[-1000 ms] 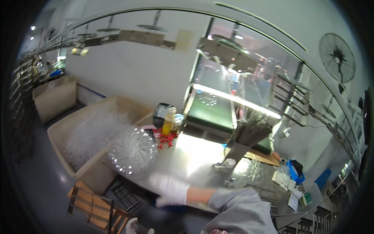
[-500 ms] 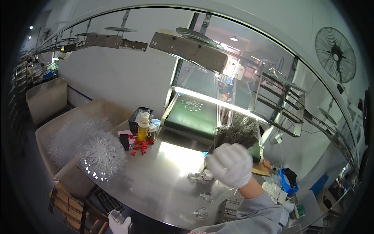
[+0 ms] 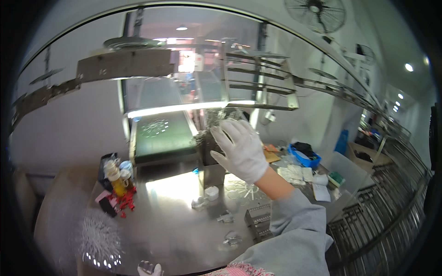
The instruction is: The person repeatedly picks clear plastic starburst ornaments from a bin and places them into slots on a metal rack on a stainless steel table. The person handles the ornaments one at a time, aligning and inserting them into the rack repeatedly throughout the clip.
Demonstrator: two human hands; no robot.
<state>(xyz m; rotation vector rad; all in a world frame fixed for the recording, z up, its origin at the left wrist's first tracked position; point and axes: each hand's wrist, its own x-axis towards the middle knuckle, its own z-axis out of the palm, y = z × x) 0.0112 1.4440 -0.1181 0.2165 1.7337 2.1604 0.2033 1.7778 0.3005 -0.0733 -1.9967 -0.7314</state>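
My right hand point(image 3: 241, 152), in a white glove, reaches over the steel table point(image 3: 161, 234) with its fingers apart. Its fingertips are close to a bundle of thin dark rods point(image 3: 212, 122) standing in a metal box point(image 3: 214, 175); nothing shows in the hand. At the lower edge, only the tips of my gloved left hand point(image 3: 156, 270) come into view, closed around a small clear, greyish piece whose kind I cannot make out. On the table lie small clear parts point(image 3: 225, 217), a white round jar point(image 3: 212, 193) and a slotted metal rack point(image 3: 258, 221).
A fan of clear plastic strands point(image 3: 99, 241) lies at the left. Yellow bottles point(image 3: 116, 177) stand beside red pieces point(image 3: 126, 200) and a dark phone point(image 3: 108, 207). Behind runs a green conveyor belt point(image 3: 161, 138). At right are a blue basket point(image 3: 306, 158) and white cloths point(image 3: 294, 175).
The view has swung to the right. My right hand has gone from a curled, blurred shape to spread fingers near the dark rods. My left hand now shows less, at the lower edge.
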